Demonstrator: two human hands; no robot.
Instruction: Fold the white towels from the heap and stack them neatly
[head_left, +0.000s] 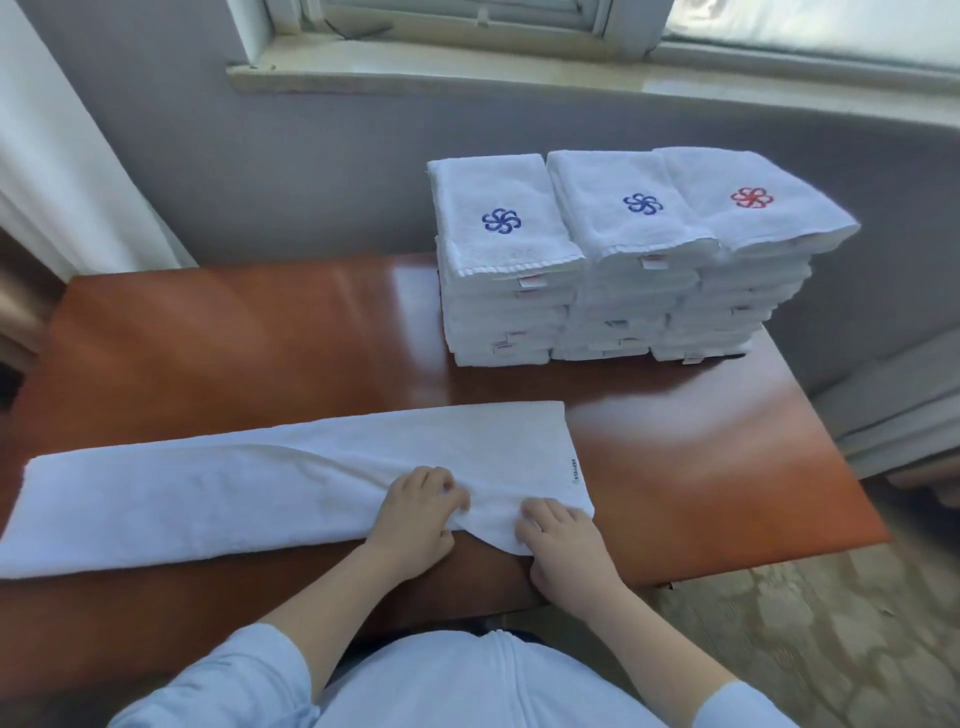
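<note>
A long white towel (218, 493), folded lengthwise into a strip, lies across the near part of the brown table (701, 483), its left end reaching the frame's edge. My left hand (415, 525) grips the towel's near edge with curled fingers, bunching the cloth. My right hand (563, 551) lies just to the right of it, its fingers pressing on the towel's near right corner. At the back right stand three stacks of folded white towels (613, 291). Blue flower emblems mark the two left tops and a red one the right top.
The wall and a window sill (467, 78) run behind the table. A white curtain (62, 156) hangs at the left. Patterned floor (831, 623) lies past the table's right edge. My light blue sleeves fill the bottom of the view.
</note>
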